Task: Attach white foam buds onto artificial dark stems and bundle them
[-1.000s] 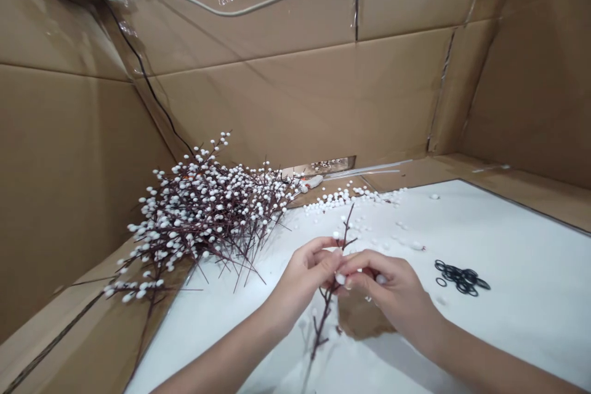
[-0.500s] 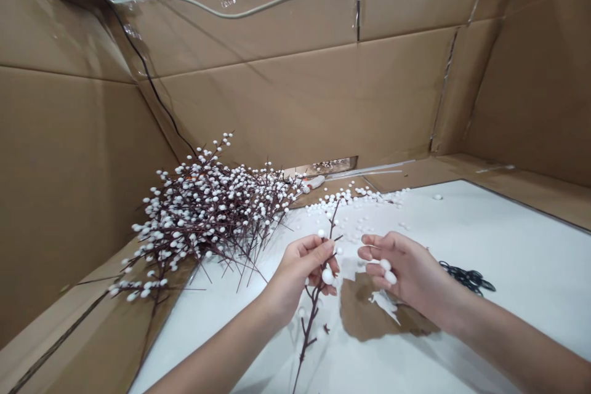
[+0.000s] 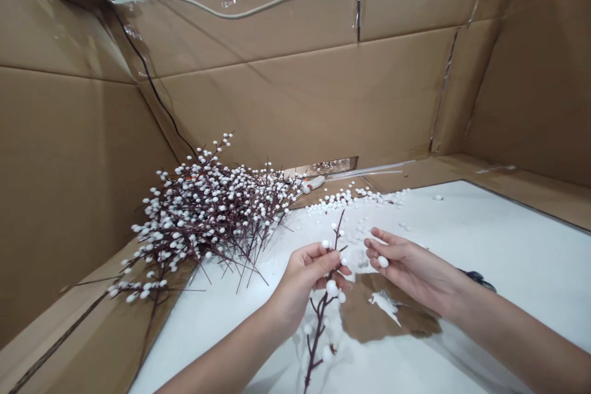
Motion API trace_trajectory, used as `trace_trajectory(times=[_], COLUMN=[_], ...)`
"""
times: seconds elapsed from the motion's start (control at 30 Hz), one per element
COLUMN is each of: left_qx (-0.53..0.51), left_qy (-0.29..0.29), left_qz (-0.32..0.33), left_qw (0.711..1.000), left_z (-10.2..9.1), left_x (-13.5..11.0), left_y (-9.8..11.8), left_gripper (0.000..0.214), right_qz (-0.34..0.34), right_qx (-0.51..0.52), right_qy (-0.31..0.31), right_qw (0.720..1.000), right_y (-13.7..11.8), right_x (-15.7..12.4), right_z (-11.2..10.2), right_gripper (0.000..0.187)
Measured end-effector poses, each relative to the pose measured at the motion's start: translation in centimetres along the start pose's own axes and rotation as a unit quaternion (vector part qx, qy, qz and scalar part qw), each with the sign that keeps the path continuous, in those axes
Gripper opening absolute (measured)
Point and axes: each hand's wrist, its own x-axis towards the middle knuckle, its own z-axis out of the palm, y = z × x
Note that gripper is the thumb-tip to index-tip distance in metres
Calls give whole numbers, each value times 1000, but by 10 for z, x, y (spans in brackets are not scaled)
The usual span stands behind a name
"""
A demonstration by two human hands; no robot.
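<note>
My left hand (image 3: 314, 274) pinches a dark brown artificial berry branch (image 3: 316, 335) between thumb and fingers. The branch stands nearly upright, its bare tip above the hand and its forked lower stem below. A few white berries, one of them large (image 3: 332, 287), sit on it around the fingers. To the right, my right hand (image 3: 406, 265) is turned with its palm partly up, fingers loosely curled around a white foam berry (image 3: 383, 261). Whether more berries lie deeper in that palm is hidden. The two hands are a short gap apart.
A heap of white-berried branches (image 3: 217, 203) lies at left. Loose white berries (image 3: 344, 198) are scattered along the back of the white board (image 3: 521, 246). A brown patch (image 3: 369, 314) with white residue lies between the hands. Black loops (image 3: 481, 279) are partly behind my right wrist. Cardboard walls (image 3: 295, 98) enclose the space.
My left hand and the branch have shifted slightly right and down. My right hand has turned and its fingers have drawn together; one berry shows there now, where two showed before.
</note>
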Motion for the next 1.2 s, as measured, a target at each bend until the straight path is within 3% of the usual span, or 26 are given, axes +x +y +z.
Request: trace_trajectory(times=[0.2, 0.4, 0.53, 0.7, 0.83, 1.07, 1.2], left_qx=[-17, -65, -56, -57, -94, -98, -108], left_qy=[11, 38, 38, 21, 7, 36, 19], left_qz=[-4, -1, -9, 7, 1, -38, -50], left_qw=[1000, 997, 998, 998, 996, 994, 993], left_z=[1, 6, 8, 8, 11, 9, 8], left_x=[0, -2, -3, -5, -7, -8, -9], left_y=[-1, -2, -4, -8, -10, -10, -13], left_gripper=[22, 19, 20, 21, 23, 23, 28], right_qz=[32, 78, 65, 30, -12, -37, -28], right_qx=[76, 110, 53, 26, 18, 55, 86], right_qy=[2, -40, -31, -45, -12, 33, 36], right_qw=[997, 990, 996, 998, 1000, 997, 995], right_y=[1, -1, 1, 6, 8, 17, 21], right_x=[3, -2, -4, -6, -9, -3, -1], right_z=[-2, -4, -1, 2, 4, -2, -2], right_gripper=[8, 35, 39, 24, 13, 9, 13])
